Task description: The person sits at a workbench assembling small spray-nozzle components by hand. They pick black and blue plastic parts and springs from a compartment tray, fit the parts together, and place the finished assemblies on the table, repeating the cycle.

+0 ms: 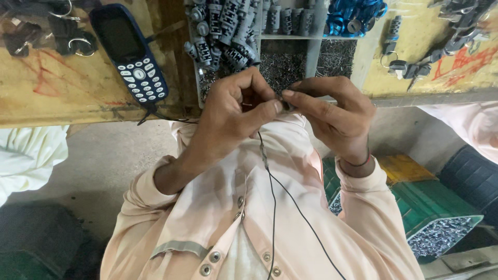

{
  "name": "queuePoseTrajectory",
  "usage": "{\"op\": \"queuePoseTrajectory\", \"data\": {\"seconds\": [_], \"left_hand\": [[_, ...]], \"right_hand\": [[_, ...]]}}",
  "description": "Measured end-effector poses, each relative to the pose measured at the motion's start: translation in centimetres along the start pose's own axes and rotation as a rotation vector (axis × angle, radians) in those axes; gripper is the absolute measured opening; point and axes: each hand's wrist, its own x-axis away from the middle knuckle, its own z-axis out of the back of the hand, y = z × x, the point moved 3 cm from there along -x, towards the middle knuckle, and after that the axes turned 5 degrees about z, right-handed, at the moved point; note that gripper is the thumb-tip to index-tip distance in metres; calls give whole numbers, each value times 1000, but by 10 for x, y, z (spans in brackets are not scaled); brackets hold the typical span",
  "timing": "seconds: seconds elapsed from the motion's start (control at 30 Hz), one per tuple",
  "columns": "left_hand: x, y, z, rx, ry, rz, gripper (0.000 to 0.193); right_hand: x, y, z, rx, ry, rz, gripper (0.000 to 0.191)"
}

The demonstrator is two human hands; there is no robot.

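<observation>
My left hand [233,116] and right hand [334,111] pinch together on a small dark part [287,105], its axis hidden, above grey ridged plugs [225,31].

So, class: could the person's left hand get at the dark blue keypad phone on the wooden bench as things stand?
Probably yes: the phone lies uncovered up-left of the left hand, nothing between, though both hands are pinching a small part.

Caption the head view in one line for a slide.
Left hand and right hand pinch a small part together above a compartment tray, beside a blue keypad phone.
</observation>
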Motion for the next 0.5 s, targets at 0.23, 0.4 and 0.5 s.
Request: {"op": "queuePoseTrajectory", "data": {"seconds": [0.23,0.4,0.5], "left_hand": [[18,8,-17,-520,173,-488,26],[15,4,-9,-352,185,-419,21],[15,7,-5,-453,143,-514,19]], "right_hand": [[-12,-16,-8,249,132,39,35],[-28,-14,10,-96,-135,-94,33],[-54,2,30,151,-34,-67,19]]}}
